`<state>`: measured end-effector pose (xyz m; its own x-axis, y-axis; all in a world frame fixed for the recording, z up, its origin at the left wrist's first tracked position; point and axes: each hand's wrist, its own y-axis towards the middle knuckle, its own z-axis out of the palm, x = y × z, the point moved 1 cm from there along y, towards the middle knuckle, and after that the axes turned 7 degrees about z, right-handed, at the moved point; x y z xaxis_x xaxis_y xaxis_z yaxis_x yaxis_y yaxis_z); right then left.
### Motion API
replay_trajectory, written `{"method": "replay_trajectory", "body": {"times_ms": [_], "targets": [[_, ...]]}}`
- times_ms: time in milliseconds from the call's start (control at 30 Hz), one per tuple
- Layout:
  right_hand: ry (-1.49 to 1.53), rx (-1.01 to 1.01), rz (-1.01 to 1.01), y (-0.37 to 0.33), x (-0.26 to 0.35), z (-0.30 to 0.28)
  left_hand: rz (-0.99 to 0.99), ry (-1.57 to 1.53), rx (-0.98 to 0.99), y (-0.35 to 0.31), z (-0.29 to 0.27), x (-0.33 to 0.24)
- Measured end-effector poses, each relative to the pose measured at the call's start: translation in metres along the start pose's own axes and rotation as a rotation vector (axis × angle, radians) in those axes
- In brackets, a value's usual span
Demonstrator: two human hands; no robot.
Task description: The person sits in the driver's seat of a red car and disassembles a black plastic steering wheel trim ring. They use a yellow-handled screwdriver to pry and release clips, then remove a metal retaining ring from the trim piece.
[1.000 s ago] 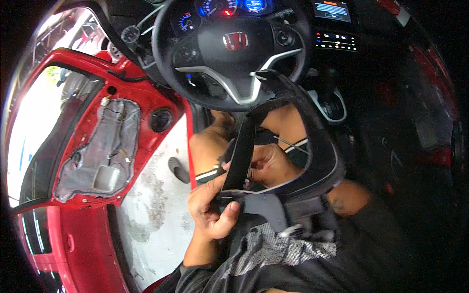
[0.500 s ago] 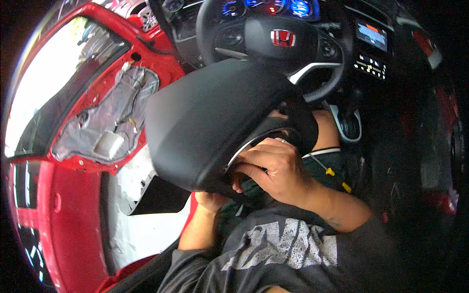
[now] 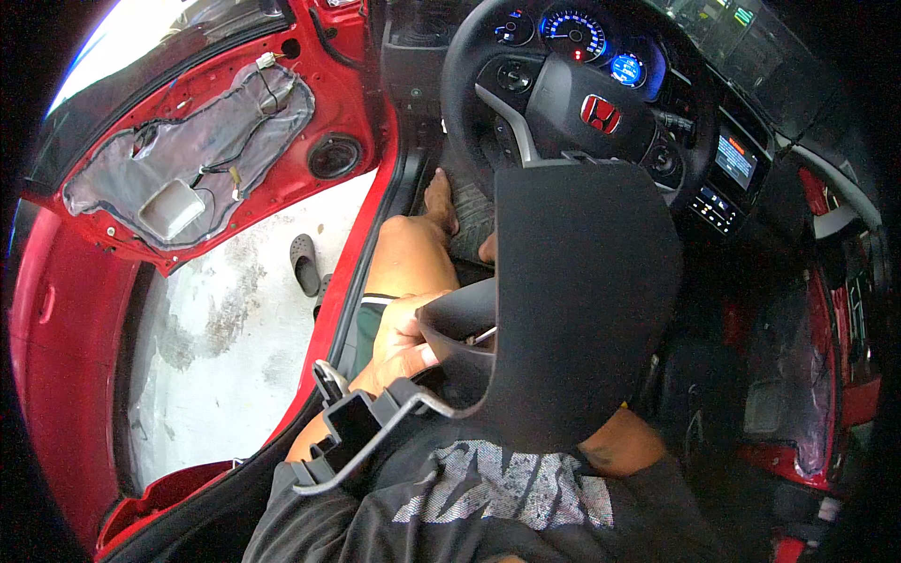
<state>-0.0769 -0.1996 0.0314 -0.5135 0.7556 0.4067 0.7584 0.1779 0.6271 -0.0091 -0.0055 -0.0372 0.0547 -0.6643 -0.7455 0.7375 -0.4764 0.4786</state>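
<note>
Seated person, dark shirt (image 3: 511, 493) with pale print closest in; black trim hood (image 3: 582, 310) is up over the lap, broad smooth face showing, top edge overlapping the lower part of the steering wheel (image 3: 458, 80) in view; can't tell if those two touch. Left hand (image 3: 399, 342) grasps the hood's left side at the curved lip, thumb nearest; right forearm (image 3: 621, 445) goes in behind the hood's lower right; right hand is hidden there, so can't tell whether it's gripping or loose. Grey bracket (image 3: 413, 402) with clip sockets juts from the hood's lower left, crossing over the left forearm. Further out: bent bare left leg (image 3: 404, 258), shorts with white hem; bare foot (image 3: 439, 202) down in the footwell; past the wheel, gauge cluster (image 3: 574, 38) lit blue; centre screen (image 3: 737, 161) on, lit control panel (image 3: 715, 208) below it. Off left, red door (image 3: 328, 113) swung open, inner skin exposed; grey sheet (image 3: 225, 155) across it, round speaker (image 3: 334, 156) beside; dark clog (image 3: 303, 265) on the pale floor (image 3: 221, 328) outside the sill.
</note>
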Motion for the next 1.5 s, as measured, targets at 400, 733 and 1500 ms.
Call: {"method": "replay_trajectory", "body": {"times_ms": [400, 733, 1500], "targets": [[0.107, -0.079, 0.016, 0.008, 0.003, -0.001, 0.058, 0.141, 0.142, 0.005, 0.008, -0.015], [0.194, -0.1, 0.097, 0.006, -0.005, -0.005, 0.067, 0.572, 0.355, 0.029, 0.048, -0.072], [0.88, 0.551, 0.391, -0.095, -0.099, 0.037, -0.279, 0.91, 0.235, 0.008, 0.075, -0.014]]}}
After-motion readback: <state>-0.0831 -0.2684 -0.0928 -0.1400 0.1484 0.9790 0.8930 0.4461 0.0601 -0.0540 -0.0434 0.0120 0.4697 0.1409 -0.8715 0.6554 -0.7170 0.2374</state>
